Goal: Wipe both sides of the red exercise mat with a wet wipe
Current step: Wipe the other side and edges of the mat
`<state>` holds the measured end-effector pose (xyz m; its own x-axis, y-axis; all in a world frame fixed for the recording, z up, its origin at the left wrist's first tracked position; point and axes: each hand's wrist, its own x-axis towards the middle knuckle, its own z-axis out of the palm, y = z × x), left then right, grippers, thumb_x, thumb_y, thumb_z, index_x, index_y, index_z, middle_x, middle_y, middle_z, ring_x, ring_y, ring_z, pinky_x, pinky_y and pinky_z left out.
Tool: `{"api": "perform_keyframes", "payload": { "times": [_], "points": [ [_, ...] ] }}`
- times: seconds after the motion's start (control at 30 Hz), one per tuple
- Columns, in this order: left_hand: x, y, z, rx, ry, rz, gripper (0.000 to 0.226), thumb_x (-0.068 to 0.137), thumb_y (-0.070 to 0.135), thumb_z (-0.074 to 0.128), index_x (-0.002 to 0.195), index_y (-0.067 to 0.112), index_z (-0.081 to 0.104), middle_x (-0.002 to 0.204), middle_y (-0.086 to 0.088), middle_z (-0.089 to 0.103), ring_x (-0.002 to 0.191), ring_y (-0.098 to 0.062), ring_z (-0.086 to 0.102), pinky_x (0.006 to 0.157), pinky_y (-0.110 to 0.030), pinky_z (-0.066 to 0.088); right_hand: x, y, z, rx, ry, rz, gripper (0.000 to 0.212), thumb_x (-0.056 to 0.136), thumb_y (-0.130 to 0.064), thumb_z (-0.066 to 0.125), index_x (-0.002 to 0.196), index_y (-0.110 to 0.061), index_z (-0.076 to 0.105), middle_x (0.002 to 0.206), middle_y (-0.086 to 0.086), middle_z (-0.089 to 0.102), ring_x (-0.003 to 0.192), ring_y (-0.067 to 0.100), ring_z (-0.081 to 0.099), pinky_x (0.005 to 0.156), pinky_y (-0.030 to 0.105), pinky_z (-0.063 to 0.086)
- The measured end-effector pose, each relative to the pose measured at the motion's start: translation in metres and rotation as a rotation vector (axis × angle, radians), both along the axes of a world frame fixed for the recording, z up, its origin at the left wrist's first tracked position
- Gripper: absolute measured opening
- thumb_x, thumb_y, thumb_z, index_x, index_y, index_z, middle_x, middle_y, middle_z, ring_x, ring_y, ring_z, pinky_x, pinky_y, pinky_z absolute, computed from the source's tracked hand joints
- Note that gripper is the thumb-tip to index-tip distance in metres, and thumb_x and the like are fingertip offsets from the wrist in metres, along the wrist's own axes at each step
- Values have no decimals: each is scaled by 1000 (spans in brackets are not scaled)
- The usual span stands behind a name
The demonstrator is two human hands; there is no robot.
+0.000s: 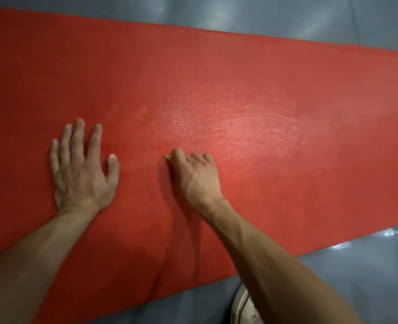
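**Head view: one hand steadies the mat, the other works the wipe**

Head camera looks down on our two hands. Our left hand [81, 169] lies flat on the mat [240, 90], fingers straight and spread, palm down; we judge it is there to keep the mat from sliding. Just to its right, our right hand [194, 175] is curled with its knuckles up. A sliver of white at its fingertips is probably the wet wipe [167, 157], bunched under the fingers, though too little shows to be sure. We judge the curl lets us press down while rubbing.

Around the hands, the mat runs as a long red strip from the far left to the right, lying flat. Its surface is finely grained, like foam. To the right of our right hand a paler, glistening patch suggests dampness.

Beyond both long edges is a smooth, glossy grey floor [286, 17]. At the near edge, a white shoe [242, 307] peeks out beneath our right forearm.
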<state>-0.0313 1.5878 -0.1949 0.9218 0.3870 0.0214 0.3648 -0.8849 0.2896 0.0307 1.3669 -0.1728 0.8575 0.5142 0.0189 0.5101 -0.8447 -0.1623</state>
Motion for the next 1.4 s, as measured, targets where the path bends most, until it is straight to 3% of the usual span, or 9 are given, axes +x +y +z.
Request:
{"api": "perform_keyframes", "payload": {
  "times": [0.17, 0.37, 0.63, 0.8, 0.93, 1.07, 1.2, 1.3, 1.4],
  "points": [
    [0, -1, 0, -8, 6, 5, 69, 95, 44, 37, 159, 19, 32, 169, -13, 19, 157, -30, 11, 128, -50, 5, 35, -169, 11, -126, -17, -339, 21, 99, -36, 47, 95, -15, 50, 63, 7, 60, 55, 33, 60, 51, 37, 36],
    [1, -3, -1, 8, -15, 5, 68, 96, 43, 37, 159, 18, 32, 169, -12, 19, 157, -29, 11, 128, -47, 3, 41, -222, 13, -139, -14, -716, 23, 103, -33, 47, 94, -12, 49, 87, 21, 63, 80, 43, 60, 63, 43, 39],
    [0, -3, -2, -9, -33, 1, 67, 95, 44, 37, 158, 20, 32, 168, -12, 21, 157, -29, 11, 128, -48, 4, -36, -40, 0, -12, -3, -47, 11, 90, -15, 63, 94, -17, 53, 80, 3, 57, 73, 30, 55, 67, 42, 39],
    [0, -5, -2, -26, -51, -1, 66, 96, 44, 36, 158, 22, 30, 168, -13, 20, 157, -30, 11, 128, -50, 5, 5, -179, 12, -176, -100, -423, 17, 102, -26, 48, 94, -13, 52, 59, 7, 59, 52, 33, 60, 53, 40, 44],
    [-1, -6, -2, -5, -41, 6, 67, 95, 44, 38, 158, 21, 32, 168, -13, 20, 157, -29, 11, 128, -48, 2, 11, -222, 23, -187, -21, -761, 22, 106, -31, 38, 101, -11, 46, 69, 24, 65, 65, 46, 65, 63, 49, 51],
    [-1, -3, -3, 6, -18, 11, 68, 95, 44, 38, 159, 21, 31, 169, -11, 19, 157, -28, 10, 128, -47, 2, -15, -95, 8, 10, -73, -561, 18, 96, -28, 51, 94, -11, 56, 58, 9, 60, 52, 36, 60, 51, 39, 42],
    [-1, -2, -4, 23, -11, -1, 68, 96, 44, 38, 159, 22, 30, 169, -11, 18, 158, -27, 10, 128, -45, 1, -62, 32, 1, 57, 12, -173, 26, 79, -14, 68, 103, -14, 58, 62, -1, 59, 59, 27, 58, 63, 38, 39],
    [-1, -2, -4, 25, -8, -4, 68, 95, 44, 38, 159, 22, 30, 169, -11, 18, 158, -27, 10, 128, -45, 1, -54, 11, 4, 55, -24, -64, 16, 89, -16, 65, 103, -18, 57, 64, 0, 60, 61, 26, 59, 62, 38, 37],
    [-1, -2, -3, 16, -11, 5, 68, 95, 43, 39, 159, 21, 31, 169, -11, 19, 157, -28, 11, 128, -47, 3, -18, -87, 5, -56, -152, -255, 10, 95, -15, 62, 98, -16, 52, 57, 3, 55, 49, 30, 56, 50, 38, 40]
  ]
}}
